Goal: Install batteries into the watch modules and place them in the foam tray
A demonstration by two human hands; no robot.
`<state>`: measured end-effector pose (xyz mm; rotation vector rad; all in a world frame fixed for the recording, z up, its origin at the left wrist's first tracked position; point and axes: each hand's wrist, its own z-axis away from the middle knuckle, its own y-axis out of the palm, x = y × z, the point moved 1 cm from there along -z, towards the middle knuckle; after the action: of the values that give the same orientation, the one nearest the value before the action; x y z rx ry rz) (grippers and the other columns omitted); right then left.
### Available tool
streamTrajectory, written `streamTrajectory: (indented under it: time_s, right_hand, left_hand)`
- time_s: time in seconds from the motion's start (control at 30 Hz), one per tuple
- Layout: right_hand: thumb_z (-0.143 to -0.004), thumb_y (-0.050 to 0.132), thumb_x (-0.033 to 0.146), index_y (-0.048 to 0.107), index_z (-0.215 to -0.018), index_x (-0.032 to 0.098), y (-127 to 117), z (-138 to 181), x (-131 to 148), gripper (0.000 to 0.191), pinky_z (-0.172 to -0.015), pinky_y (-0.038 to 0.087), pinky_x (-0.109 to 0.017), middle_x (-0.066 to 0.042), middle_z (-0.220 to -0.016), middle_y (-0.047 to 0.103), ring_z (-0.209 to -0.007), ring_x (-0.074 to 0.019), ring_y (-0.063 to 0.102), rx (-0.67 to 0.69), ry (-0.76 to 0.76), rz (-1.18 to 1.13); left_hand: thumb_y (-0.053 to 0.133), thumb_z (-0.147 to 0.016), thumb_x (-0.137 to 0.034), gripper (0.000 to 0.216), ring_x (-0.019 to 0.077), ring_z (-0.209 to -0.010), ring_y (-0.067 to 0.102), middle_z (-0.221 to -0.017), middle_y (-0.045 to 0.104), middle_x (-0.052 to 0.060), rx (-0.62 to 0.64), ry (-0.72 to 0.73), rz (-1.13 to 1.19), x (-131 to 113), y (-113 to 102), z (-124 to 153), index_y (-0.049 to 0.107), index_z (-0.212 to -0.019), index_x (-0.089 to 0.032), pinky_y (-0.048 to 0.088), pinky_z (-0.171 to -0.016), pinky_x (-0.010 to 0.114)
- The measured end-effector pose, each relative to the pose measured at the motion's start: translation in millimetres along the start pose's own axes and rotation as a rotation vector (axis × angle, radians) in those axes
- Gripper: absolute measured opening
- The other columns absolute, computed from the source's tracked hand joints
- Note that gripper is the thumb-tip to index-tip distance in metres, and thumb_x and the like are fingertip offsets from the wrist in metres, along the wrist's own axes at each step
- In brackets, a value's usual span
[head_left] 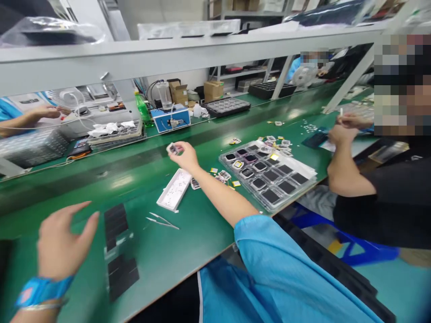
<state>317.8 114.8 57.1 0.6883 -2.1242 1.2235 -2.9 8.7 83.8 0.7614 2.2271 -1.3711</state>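
Note:
My right hand [187, 158] is reached out over the green bench, pinching a small white-rimmed square housing [173, 149] between thumb and fingers. Below it lies a white box [174, 190] with tiny pieces inside, and several similar loose parts [222, 176] lie beside my forearm. At the left, my left hand [60, 242] is raised above the bench, thumb and fingers apart, slightly blurred and holding nothing. Close to it is a clear strip with black square sheets [116, 224]. Metal tweezers [163, 220] rest between that strip and the box.
A clear tray [269, 202] with black squares and framed parts lies at the right. A co-worker's arm [350, 166] is beyond it. Along the back stand a blue machine [171, 120], a green bottle [143, 110] and a black tray [227, 106], under a white overhead shelf beam [151, 58].

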Motion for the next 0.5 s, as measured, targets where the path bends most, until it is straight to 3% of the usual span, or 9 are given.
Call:
streamTrajectory:
  time_s: [0.07, 0.17, 0.23, 0.33, 0.5]
  right_hand:
    - [-0.078, 0.072, 0.024, 0.058, -0.114, 0.019, -1.0, 32.4, 20.1, 0.038, -0.091, 0.054, -0.02, 0.0, -0.114, 0.069, -0.097, -0.0102, 0.065, -0.108, -0.16, -0.289]
    - [-0.072, 0.076, 0.019, 0.054, -0.108, 0.023, 5.2, 80.6, 32.9, 0.042, -0.089, 0.055, -0.02, 0.004, -0.104, 0.069, -0.094, -0.009, 0.067, -0.096, -0.246, -0.394]
    - [-0.069, 0.076, 0.015, 0.052, -0.102, 0.024, 9.6, 103.0, 28.8, 0.042, -0.09, 0.057, -0.024, 0.002, -0.103, 0.07, -0.094, -0.0124, 0.068, -0.065, -0.254, -0.442]
    - [-0.068, 0.074, 0.017, 0.052, -0.096, 0.024, 14.2, 116.4, 15.2, 0.036, -0.094, 0.055, -0.033, -0.004, -0.105, 0.071, -0.101, -0.0193, 0.068, -0.033, -0.278, -0.521]
    - [-0.07, 0.073, 0.022, 0.058, -0.098, 0.022, 13.2, 114.6, 10.3, 0.032, -0.093, 0.054, -0.035, -0.007, -0.103, 0.072, -0.099, -0.0214, 0.067, 0.012, -0.421, -0.64]
  left_hand:
    - [0.076, -0.062, -0.053, 0.046, 0.0393, -0.12, 0.059, -0.116, 0.069, -0.002, 0.039, -0.05, 0.176, -27.1, 42.3, 2.6, 0.069, -0.106, -0.042, 0.04, -0.109, 0.06]
    - [0.083, -0.06, -0.049, 0.074, 0.0308, -0.12, 0.061, -0.124, 0.068, 0.004, 0.183, -0.178, 0.638, -65.5, 94.5, 4.1, 0.063, -0.129, -0.033, 0.047, -0.106, 0.048]
    - [0.088, -0.057, -0.045, 0.077, 0.0281, -0.114, 0.064, -0.123, 0.069, 0.008, 0.286, -0.215, 0.81, -82.3, 113.6, 4.7, 0.065, -0.127, -0.025, 0.051, -0.101, 0.043]
    - [0.093, -0.051, -0.039, 0.069, 0.0266, -0.103, 0.068, -0.112, 0.073, 0.011, 0.373, -0.236, 0.902, -89.5, 119.4, 7.6, 0.073, -0.114, -0.019, 0.055, -0.093, 0.039]
    - [0.095, -0.047, -0.029, 0.061, 0.0254, -0.096, 0.069, -0.105, 0.075, 0.011, 0.365, -0.252, 0.95, -80.6, 100.7, 14.7, 0.077, -0.104, -0.018, 0.056, -0.091, 0.039]
